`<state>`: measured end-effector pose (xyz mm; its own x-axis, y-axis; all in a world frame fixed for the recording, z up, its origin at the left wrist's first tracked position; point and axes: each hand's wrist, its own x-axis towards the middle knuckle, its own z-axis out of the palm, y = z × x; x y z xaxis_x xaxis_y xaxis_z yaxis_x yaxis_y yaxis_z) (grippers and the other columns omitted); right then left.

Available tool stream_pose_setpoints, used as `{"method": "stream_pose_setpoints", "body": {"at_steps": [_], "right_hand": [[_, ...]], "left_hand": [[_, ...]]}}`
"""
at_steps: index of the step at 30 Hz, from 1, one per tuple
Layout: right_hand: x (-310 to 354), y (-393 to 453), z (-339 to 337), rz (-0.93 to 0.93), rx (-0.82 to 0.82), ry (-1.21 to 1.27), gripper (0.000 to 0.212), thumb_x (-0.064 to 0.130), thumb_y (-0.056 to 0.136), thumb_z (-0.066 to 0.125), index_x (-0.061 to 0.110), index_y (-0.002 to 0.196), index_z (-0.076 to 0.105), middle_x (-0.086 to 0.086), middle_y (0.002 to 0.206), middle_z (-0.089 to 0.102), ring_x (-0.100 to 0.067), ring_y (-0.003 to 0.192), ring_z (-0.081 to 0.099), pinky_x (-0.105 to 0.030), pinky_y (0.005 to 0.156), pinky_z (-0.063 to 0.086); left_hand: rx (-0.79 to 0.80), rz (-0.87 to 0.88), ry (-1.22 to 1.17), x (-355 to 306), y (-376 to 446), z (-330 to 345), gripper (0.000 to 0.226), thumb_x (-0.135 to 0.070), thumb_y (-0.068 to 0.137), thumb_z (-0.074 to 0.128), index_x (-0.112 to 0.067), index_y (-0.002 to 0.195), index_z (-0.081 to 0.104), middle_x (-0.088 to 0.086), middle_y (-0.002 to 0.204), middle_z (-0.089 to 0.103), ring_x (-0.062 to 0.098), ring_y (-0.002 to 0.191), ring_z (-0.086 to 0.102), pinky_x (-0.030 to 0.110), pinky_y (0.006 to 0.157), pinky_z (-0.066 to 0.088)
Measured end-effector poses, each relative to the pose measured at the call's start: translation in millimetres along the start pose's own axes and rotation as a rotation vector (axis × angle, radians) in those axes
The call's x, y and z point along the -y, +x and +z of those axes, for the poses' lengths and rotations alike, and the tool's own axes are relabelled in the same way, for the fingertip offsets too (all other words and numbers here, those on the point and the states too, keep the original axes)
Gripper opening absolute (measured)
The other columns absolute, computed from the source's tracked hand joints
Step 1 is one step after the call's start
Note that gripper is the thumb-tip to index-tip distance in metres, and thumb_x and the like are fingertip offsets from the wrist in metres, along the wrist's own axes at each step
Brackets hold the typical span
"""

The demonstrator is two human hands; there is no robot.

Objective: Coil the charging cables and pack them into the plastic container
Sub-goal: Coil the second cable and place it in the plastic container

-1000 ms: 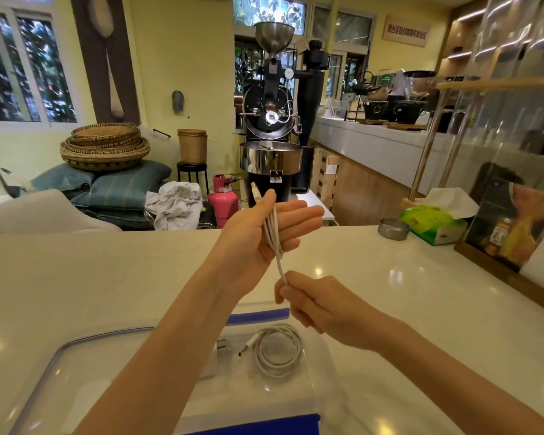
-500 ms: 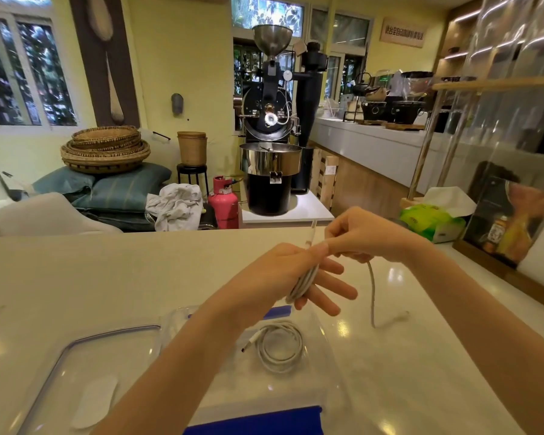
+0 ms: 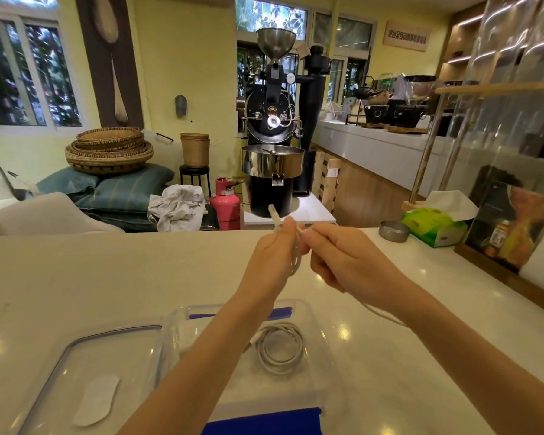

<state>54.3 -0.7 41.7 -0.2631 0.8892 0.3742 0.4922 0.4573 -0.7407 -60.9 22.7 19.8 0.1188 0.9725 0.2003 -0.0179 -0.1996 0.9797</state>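
Observation:
My left hand (image 3: 272,251) holds loops of a white charging cable (image 3: 296,257) above the counter, and the cable's plug sticks up past my fingers. My right hand (image 3: 343,257) pinches the same cable just right of the loops. The loose tail runs down under my right forearm onto the counter. Below my hands stands the clear plastic container (image 3: 318,321) with blue clips. A coiled white cable (image 3: 280,346) lies inside it.
The container's clear lid (image 3: 85,365) lies on the white counter (image 3: 107,277) at the left. At the far right stand a small metal dish (image 3: 393,231), a green tissue box (image 3: 434,226) and a framed display (image 3: 515,218).
My left hand has closed around the loops and risen a little. My right hand has moved from right of the coil to just beside it, laying on more cable. The loose tail is shorter.

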Motion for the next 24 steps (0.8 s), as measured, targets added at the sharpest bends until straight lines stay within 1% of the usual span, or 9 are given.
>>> {"method": "stream_pose_setpoints", "body": {"at_steps": [3, 5, 10, 13, 17, 19, 20, 22, 24], "right_hand": [[-2.1, -10.0, 9.8, -0.042, 0.031, -0.063, 0.029, 0.025, 0.097, 0.032, 0.024, 0.075, 0.051, 0.01, 0.044, 0.048, -0.005, 0.04, 0.044, -0.013, 0.043, 0.035], [-6.2, -14.1, 16.8, -0.069, 0.04, -0.161, 0.022, 0.028, 0.096, 0.032, 0.028, 0.081, 0.047, 0.012, 0.052, 0.047, -0.003, 0.046, 0.048, -0.013, 0.047, 0.039], [-16.2, -18.9, 27.3, -0.116, 0.144, -0.423, 0.023, 0.03, 0.097, 0.026, 0.021, 0.1, 0.047, 0.02, 0.064, 0.04, -0.002, 0.056, 0.044, -0.012, 0.057, 0.036], [-26.8, -17.5, 26.3, -0.116, 0.258, -0.532, 0.025, 0.028, 0.098, 0.028, 0.015, 0.109, 0.046, 0.017, 0.068, 0.04, -0.003, 0.059, 0.041, -0.011, 0.058, 0.031], [-42.0, -8.0, 21.1, -0.116, 0.265, -0.603, 0.027, 0.031, 0.097, 0.029, 0.018, 0.112, 0.048, 0.014, 0.074, 0.044, -0.006, 0.062, 0.045, -0.022, 0.069, 0.045], [-43.3, -2.9, 16.8, -0.12, 0.257, -0.6, 0.026, 0.032, 0.097, 0.03, 0.023, 0.106, 0.053, 0.02, 0.066, 0.038, -0.001, 0.054, 0.041, -0.018, 0.063, 0.04], [-44.3, -0.1, 14.0, -0.108, 0.249, -0.576, 0.022, 0.032, 0.096, 0.032, 0.029, 0.092, 0.054, 0.02, 0.063, 0.038, -0.002, 0.053, 0.041, -0.017, 0.059, 0.036], [-46.7, 5.6, 7.8, -0.07, 0.228, -0.479, 0.032, 0.028, 0.095, 0.039, 0.035, 0.065, 0.044, 0.015, 0.056, 0.042, -0.011, 0.052, 0.045, -0.024, 0.058, 0.037], [-49.1, 11.7, 1.3, -0.004, 0.21, -0.31, 0.036, 0.023, 0.093, 0.046, 0.032, 0.058, 0.047, 0.007, 0.054, 0.047, -0.017, 0.054, 0.046, -0.026, 0.058, 0.039]], "left_hand": [[-0.031, -0.028, -0.177, 0.8, 3.8, -3.7, 0.042, -0.04, 0.095, 0.028, -0.016, 0.101, 0.063, -0.002, 0.088, 0.066, 0.014, 0.091, 0.062, 0.027, 0.084, 0.047], [-0.001, -0.042, -0.276, -0.2, 6.7, -6.9, 0.048, -0.039, 0.095, 0.028, -0.005, 0.109, 0.059, 0.002, 0.089, 0.069, 0.014, 0.087, 0.066, 0.026, 0.081, 0.053], [0.132, -0.046, -0.449, -8.4, 8.0, -16.5, 0.048, -0.033, 0.098, 0.023, -0.008, 0.092, 0.064, -0.004, 0.065, 0.074, 0.005, 0.06, 0.068, 0.014, 0.051, 0.051], [0.236, -0.104, -0.627, -17.0, 6.7, -22.8, 0.045, -0.034, 0.097, 0.026, -0.009, 0.091, 0.063, -0.006, 0.055, 0.07, 0.003, 0.051, 0.065, 0.014, 0.046, 0.049], [0.362, -0.145, -0.656, -21.4, 1.1, -24.4, 0.044, -0.034, 0.096, 0.027, -0.008, 0.091, 0.062, -0.008, 0.047, 0.058, 0.003, 0.042, 0.055, 0.015, 0.045, 0.045], [0.425, -0.122, -0.612, -21.5, -2.9, -23.6, 0.044, -0.034, 0.096, 0.026, -0.008, 0.087, 0.061, -0.008, 0.041, 0.05, 0.002, 0.035, 0.045, 0.015, 0.042, 0.042], [0.467, -0.107, -0.591, -21.2, -5.0, -23.8, 0.045, -0.034, 0.096, 0.026, -0.008, 0.083, 0.061, -0.008, 0.039, 0.046, 0.002, 0.032, 0.04, 0.015, 0.04, 0.04], [0.571, -0.073, -0.513, -20.8, -9.9, -24.4, 0.047, -0.034, 0.095, 0.027, -0.011, 0.077, 0.064, -0.009, 0.037, 0.041, 0.001, 0.03, 0.034, 0.014, 0.041, 0.037], [0.651, -0.046, -0.375, -19.6, -14.8, -23.4, 0.045, -0.036, 0.092, 0.031, -0.01, 0.078, 0.064, -0.009, 0.037, 0.04, 0.001, 0.031, 0.03, 0.014, 0.041, 0.032]]}}
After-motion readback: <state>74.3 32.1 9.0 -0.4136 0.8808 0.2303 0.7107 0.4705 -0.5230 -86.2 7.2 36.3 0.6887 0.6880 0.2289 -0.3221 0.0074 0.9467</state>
